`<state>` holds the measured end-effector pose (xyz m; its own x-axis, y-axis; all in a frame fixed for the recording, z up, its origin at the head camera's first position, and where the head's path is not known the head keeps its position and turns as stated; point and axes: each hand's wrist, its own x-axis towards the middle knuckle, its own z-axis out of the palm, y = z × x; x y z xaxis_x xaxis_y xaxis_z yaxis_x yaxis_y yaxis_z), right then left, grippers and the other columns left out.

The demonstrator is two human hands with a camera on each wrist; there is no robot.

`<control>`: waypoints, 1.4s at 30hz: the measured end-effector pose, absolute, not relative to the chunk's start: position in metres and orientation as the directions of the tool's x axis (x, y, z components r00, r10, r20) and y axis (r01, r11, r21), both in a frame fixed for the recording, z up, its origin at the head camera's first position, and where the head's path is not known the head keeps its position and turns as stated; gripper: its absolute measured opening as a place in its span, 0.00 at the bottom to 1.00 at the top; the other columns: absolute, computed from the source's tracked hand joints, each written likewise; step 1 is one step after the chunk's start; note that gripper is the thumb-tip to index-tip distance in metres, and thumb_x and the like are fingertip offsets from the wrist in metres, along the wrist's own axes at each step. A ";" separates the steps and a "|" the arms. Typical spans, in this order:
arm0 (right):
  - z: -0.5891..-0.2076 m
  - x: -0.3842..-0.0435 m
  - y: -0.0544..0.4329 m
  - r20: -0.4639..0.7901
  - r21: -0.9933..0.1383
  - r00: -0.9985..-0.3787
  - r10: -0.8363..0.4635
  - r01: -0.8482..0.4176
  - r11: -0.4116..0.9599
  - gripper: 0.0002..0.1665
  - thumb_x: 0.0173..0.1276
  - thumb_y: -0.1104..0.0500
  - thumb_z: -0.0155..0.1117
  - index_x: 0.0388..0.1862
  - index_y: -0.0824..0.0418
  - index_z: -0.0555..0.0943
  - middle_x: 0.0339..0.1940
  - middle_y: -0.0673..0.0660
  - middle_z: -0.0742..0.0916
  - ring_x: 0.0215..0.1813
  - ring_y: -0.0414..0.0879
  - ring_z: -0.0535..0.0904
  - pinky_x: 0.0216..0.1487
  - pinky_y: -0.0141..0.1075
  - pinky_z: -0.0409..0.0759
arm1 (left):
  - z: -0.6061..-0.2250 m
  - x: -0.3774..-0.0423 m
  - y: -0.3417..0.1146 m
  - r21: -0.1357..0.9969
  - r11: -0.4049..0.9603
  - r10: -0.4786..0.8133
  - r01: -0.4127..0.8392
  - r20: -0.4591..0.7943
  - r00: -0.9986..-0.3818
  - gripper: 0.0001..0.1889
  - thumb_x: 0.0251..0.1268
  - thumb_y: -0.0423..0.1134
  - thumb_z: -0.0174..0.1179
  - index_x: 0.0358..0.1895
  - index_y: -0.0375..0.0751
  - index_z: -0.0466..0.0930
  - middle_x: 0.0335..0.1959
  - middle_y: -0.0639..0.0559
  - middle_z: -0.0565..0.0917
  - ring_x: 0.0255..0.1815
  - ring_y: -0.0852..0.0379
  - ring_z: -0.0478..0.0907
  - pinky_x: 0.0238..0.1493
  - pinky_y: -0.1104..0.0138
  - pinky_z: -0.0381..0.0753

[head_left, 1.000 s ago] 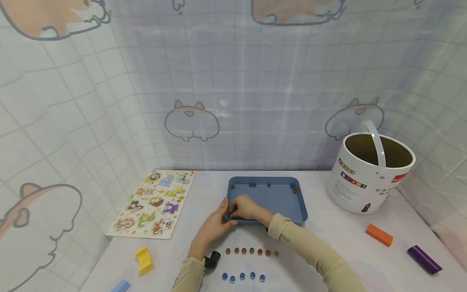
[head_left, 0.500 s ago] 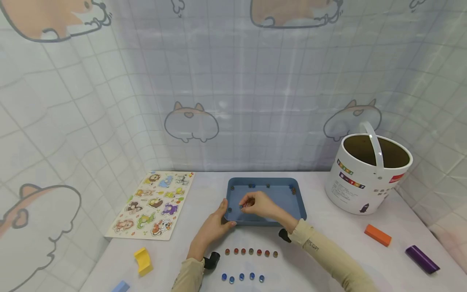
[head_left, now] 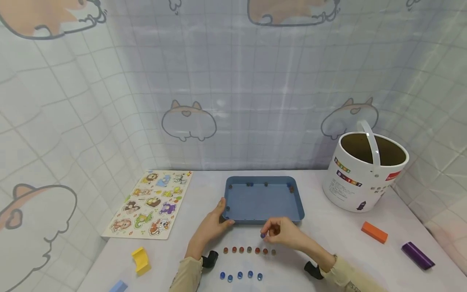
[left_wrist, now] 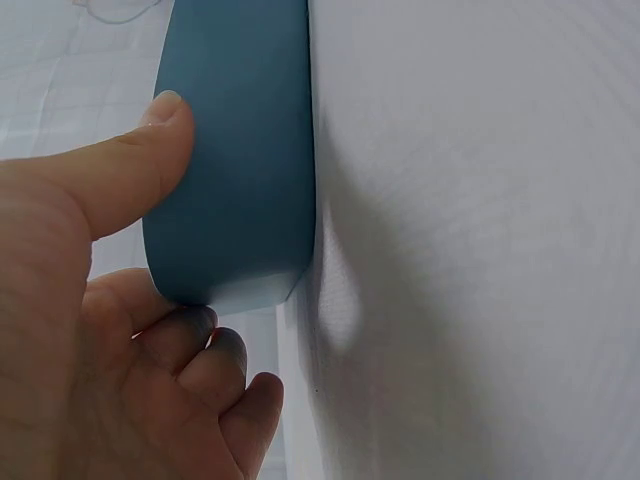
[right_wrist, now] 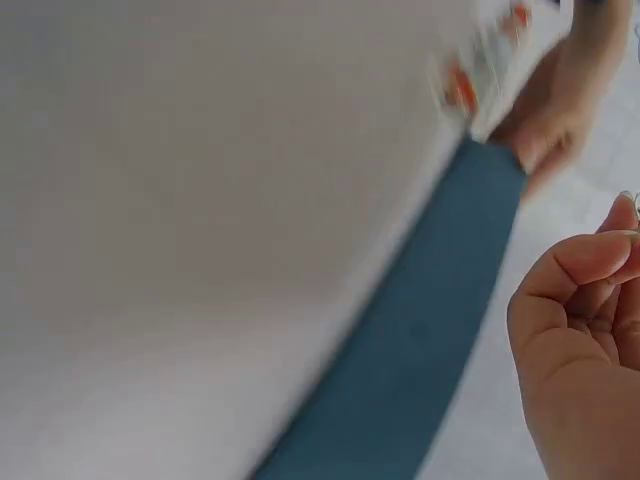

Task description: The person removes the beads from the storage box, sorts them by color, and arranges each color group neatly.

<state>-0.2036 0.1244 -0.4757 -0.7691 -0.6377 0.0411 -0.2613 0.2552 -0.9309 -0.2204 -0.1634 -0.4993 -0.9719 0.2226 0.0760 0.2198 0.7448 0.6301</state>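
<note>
Between the thumb and fingertips of my right hand [head_left: 286, 232] is a small blue glass bead [head_left: 262, 235], held in front of the tray and above the reddish row. In the right wrist view the pinching fingers [right_wrist: 575, 290] are at the right edge. My left hand [head_left: 208, 230] grips the near left corner of the blue tray [head_left: 260, 202]; the left wrist view has its thumb [left_wrist: 165, 140] against the tray wall and its other fingers curled at the end. Several small beads lie along the tray's edges, one dark bead [head_left: 228, 208] near the left hand.
A row of reddish and brownish beads [head_left: 241, 250] lies before the tray, with a row of blue beads [head_left: 240, 275] nearer. An animal puzzle board [head_left: 149, 202] and yellow block [head_left: 141, 260] are left. A white bucket [head_left: 350, 182], orange block [head_left: 374, 232] and purple block [head_left: 417, 256] are right.
My right hand has lifted out of the tray's near left corner and moved right and toward me, carrying the blue bead. My left hand has stayed at the tray's corner.
</note>
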 end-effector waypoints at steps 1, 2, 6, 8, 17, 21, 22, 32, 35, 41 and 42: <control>-0.479 -0.197 0.128 0.026 -0.936 -0.761 -0.648 -0.247 0.251 0.09 0.59 0.64 0.70 0.39 0.64 0.83 0.22 0.46 0.78 0.23 0.32 0.69 0.24 0.23 0.70 | -0.499 -0.220 -0.163 0.628 0.747 0.224 0.220 0.075 -0.972 0.46 0.65 0.50 0.62 0.77 0.34 0.45 0.78 0.36 0.51 0.77 0.39 0.53 0.76 0.49 0.56; -0.482 -0.191 0.131 0.010 -0.941 -0.754 -0.657 -0.229 0.248 0.09 0.59 0.64 0.70 0.39 0.65 0.83 0.22 0.45 0.79 0.24 0.31 0.70 0.25 0.23 0.70 | -0.499 -0.220 -0.164 0.629 0.746 0.225 0.219 0.072 -0.972 0.46 0.65 0.50 0.62 0.77 0.34 0.45 0.78 0.37 0.51 0.78 0.40 0.52 0.76 0.49 0.55; -0.488 -0.173 0.138 -0.049 -0.942 -0.716 -0.696 -0.199 0.271 0.08 0.57 0.63 0.71 0.35 0.64 0.84 0.22 0.44 0.81 0.24 0.30 0.72 0.25 0.22 0.72 | -0.500 -0.222 -0.165 0.626 0.750 0.216 0.210 0.069 -0.974 0.46 0.64 0.50 0.62 0.77 0.35 0.44 0.78 0.39 0.50 0.78 0.42 0.51 0.77 0.50 0.54; -0.491 -0.166 0.139 -0.064 -0.931 -0.700 -0.711 -0.215 0.296 0.05 0.56 0.65 0.71 0.33 0.62 0.85 0.21 0.43 0.81 0.23 0.29 0.72 0.25 0.21 0.72 | -0.500 -0.223 -0.165 0.630 0.750 0.210 0.204 0.066 -0.975 0.47 0.64 0.50 0.62 0.77 0.36 0.44 0.79 0.40 0.50 0.79 0.43 0.51 0.77 0.51 0.54; -0.494 -0.152 0.133 -0.074 -0.856 -0.675 -0.734 -0.335 0.394 0.05 0.54 0.65 0.73 0.28 0.59 0.83 0.19 0.38 0.78 0.22 0.26 0.69 0.24 0.21 0.71 | -0.501 -0.223 -0.165 0.632 0.750 0.212 0.195 0.049 -0.976 0.47 0.64 0.51 0.62 0.77 0.36 0.44 0.79 0.41 0.49 0.79 0.43 0.50 0.77 0.51 0.54; -0.493 -0.151 0.131 -0.090 -0.854 -0.680 -0.727 -0.323 0.407 0.07 0.54 0.63 0.74 0.28 0.58 0.83 0.19 0.39 0.77 0.22 0.26 0.69 0.23 0.20 0.69 | -0.502 -0.223 -0.166 0.627 0.753 0.211 0.199 0.057 -0.976 0.47 0.64 0.51 0.62 0.77 0.36 0.44 0.79 0.42 0.49 0.79 0.43 0.51 0.77 0.51 0.55; -0.493 -0.151 0.131 -0.093 -0.855 -0.683 -0.724 -0.317 0.409 0.07 0.54 0.63 0.74 0.28 0.58 0.83 0.19 0.39 0.77 0.22 0.27 0.69 0.23 0.20 0.69 | -0.502 -0.224 -0.166 0.628 0.751 0.213 0.203 0.060 -0.975 0.47 0.64 0.51 0.62 0.77 0.36 0.44 0.79 0.41 0.49 0.79 0.43 0.51 0.77 0.51 0.54; -0.473 -0.168 0.134 0.004 -0.935 -0.733 -0.680 -0.244 0.258 0.13 0.60 0.61 0.71 0.43 0.67 0.84 0.35 0.60 0.87 0.28 0.31 0.74 0.28 0.24 0.74 | -0.505 -0.222 -0.166 0.638 0.740 0.220 0.211 0.065 -0.973 0.47 0.64 0.51 0.62 0.77 0.35 0.45 0.78 0.39 0.50 0.78 0.42 0.51 0.77 0.50 0.55; -0.457 -0.183 0.129 0.048 -0.939 -0.734 -0.677 -0.263 0.219 0.16 0.64 0.60 0.68 0.48 0.67 0.83 0.43 0.68 0.86 0.29 0.33 0.74 0.28 0.26 0.74 | -0.504 -0.222 -0.165 0.644 0.735 0.223 0.212 0.065 -0.973 0.47 0.64 0.50 0.62 0.77 0.35 0.45 0.78 0.39 0.50 0.78 0.42 0.51 0.77 0.50 0.54; -0.429 -0.233 0.114 0.080 -0.940 -0.799 -0.596 -0.260 0.222 0.17 0.66 0.56 0.66 0.51 0.62 0.83 0.50 0.67 0.85 0.40 0.43 0.82 0.41 0.34 0.83 | -0.503 -0.223 -0.165 0.646 0.735 0.221 0.207 0.061 -0.973 0.47 0.64 0.51 0.62 0.77 0.36 0.44 0.78 0.40 0.50 0.79 0.42 0.51 0.77 0.50 0.54; -0.425 -0.242 0.110 0.080 -0.943 -0.812 -0.577 -0.249 0.220 0.18 0.66 0.55 0.66 0.52 0.63 0.82 0.50 0.66 0.85 0.43 0.44 0.83 0.45 0.36 0.84 | -0.502 -0.223 -0.165 0.646 0.735 0.220 0.206 0.060 -0.974 0.47 0.64 0.51 0.62 0.77 0.36 0.45 0.78 0.40 0.50 0.78 0.42 0.51 0.77 0.50 0.54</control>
<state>-0.2423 0.1104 -0.4255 -0.8125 -0.5774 0.0801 -0.2493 0.2200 -0.9431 -0.2228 -0.1648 -0.5022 -0.9737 0.2198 0.0602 0.2060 0.7354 0.6456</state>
